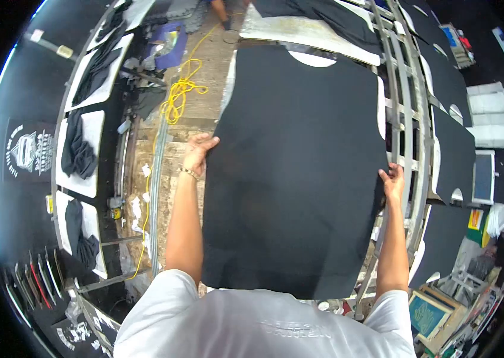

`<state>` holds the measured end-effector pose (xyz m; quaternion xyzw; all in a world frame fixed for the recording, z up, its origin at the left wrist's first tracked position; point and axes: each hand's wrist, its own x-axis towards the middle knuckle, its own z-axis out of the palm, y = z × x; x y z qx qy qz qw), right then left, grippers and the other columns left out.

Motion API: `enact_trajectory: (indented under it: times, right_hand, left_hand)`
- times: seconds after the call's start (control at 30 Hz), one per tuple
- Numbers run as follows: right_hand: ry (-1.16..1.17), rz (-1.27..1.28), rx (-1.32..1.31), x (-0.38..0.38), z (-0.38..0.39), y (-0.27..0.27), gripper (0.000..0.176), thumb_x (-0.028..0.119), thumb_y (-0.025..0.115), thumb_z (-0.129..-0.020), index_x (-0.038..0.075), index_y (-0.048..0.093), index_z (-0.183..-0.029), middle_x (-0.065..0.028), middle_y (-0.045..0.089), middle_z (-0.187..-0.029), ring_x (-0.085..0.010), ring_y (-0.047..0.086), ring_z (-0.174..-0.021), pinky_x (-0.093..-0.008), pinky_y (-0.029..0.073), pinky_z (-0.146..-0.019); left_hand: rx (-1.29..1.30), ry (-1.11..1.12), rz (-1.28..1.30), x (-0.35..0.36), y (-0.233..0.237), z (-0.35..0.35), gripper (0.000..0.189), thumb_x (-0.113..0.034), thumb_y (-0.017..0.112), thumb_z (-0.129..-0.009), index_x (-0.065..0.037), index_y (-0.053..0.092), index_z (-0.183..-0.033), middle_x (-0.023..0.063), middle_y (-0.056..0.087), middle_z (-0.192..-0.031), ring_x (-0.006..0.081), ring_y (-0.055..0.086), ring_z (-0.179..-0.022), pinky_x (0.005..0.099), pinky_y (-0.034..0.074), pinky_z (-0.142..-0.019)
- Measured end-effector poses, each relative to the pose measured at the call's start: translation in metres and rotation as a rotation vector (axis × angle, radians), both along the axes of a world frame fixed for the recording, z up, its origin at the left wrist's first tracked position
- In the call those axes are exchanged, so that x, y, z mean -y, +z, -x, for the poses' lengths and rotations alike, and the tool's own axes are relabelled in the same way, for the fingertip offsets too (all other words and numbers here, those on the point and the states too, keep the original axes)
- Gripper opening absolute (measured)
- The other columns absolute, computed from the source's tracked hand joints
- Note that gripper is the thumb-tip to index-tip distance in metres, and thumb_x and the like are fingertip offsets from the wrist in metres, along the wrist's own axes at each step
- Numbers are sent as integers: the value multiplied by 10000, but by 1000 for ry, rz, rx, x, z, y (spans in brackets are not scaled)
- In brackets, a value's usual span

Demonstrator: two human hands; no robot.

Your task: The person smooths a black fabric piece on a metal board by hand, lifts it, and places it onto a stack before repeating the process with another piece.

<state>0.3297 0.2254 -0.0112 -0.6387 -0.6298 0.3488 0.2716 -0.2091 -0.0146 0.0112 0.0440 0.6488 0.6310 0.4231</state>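
A large black fabric piece, cut like a shirt panel, lies flat over a white board whose edge shows at the neck curve and upper sides. My left hand, with a bracelet at the wrist, touches the fabric's left edge, thumb and fingers bent together there. At the right edge is my right hand, its thumb by the cloth and its fingers apart. Whether either hand pinches the cloth is too small to tell for certain.
Metal rails run along the right, with more fabric-covered boards beyond. White boards with crumpled black cloth line the left. A yellow cord lies on the wooden floor. Part of another person shows at the top.
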Motion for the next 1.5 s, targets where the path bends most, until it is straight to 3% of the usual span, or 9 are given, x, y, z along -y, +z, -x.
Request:
enact_trajectory:
  times: [0.17,0.37,0.5,0.73,0.87,1.1,1.2,1.33,1.5]
  right_hand:
    - [-41,-102,50,-24,5,-4,348,158,768,-837,23,593,-1105,-74,639,-869,-164,600,-779,-312,499,-737]
    - [-56,-105,-101,-43,21,-8,302,44,750,-821,31,591,-1078,-45,604,-813,-118,566,-743,-269,477,-708]
    - [-54,-167,40,-56,11,-19,259,64,718,-838,35,610,-1072,-77,642,-823,-171,604,-754,-316,498,-743]
    - [-8,-151,126,-45,5,-24,364,174,717,-862,61,582,-1181,-124,674,-853,-224,642,-796,-363,507,-783]
    - [-39,-115,98,-46,7,-19,362,105,732,-842,58,588,-1170,-119,674,-892,-210,643,-830,-357,505,-800]
    - [-13,-202,230,-32,17,1,346,121,724,-847,48,587,-1156,-153,683,-902,-262,669,-807,-385,520,-786]
    - [9,-217,236,-21,25,7,374,149,698,-870,49,561,-1204,-189,679,-933,-321,675,-847,-419,519,-809]
    - [-15,-223,251,-6,36,1,439,189,617,-925,39,493,-1318,-242,595,-1160,-376,599,-1014,-449,460,-915]
    - [-23,-279,248,2,48,-7,452,210,518,-989,-5,437,-1378,-213,568,-1150,-313,569,-967,-419,456,-882]
  left_hand:
    - [-169,22,-24,-24,-7,22,448,5,832,-709,-108,600,-1075,1,647,-844,74,589,-627,202,416,-486]
    - [-182,-45,109,-24,-37,35,335,-131,775,-824,-87,618,-1116,-13,680,-855,55,567,-628,193,371,-499]
    - [-246,74,-49,-27,-58,42,328,36,784,-772,-51,640,-1054,-1,672,-796,50,566,-590,185,395,-498]
    - [124,39,-78,-47,-33,32,260,-60,747,-843,-31,638,-1077,32,688,-881,82,629,-726,215,476,-574]
    - [-224,-55,63,-62,-40,51,314,-6,766,-799,0,641,-1087,60,688,-921,121,643,-771,236,512,-661]
    - [-122,86,-5,-58,-63,52,225,-47,744,-829,-67,670,-1040,-21,651,-796,55,559,-613,219,434,-514]
    - [-108,121,7,-77,-69,70,126,-47,718,-848,-33,684,-968,29,672,-811,106,613,-707,237,511,-678]
    - [-663,-142,99,-153,-69,101,174,-140,744,-842,-19,691,-955,81,721,-881,154,673,-793,295,540,-745]
    - [-1097,-301,262,-265,-67,148,480,-455,614,-908,-12,707,-1069,178,716,-1055,304,671,-1037,392,499,-928]
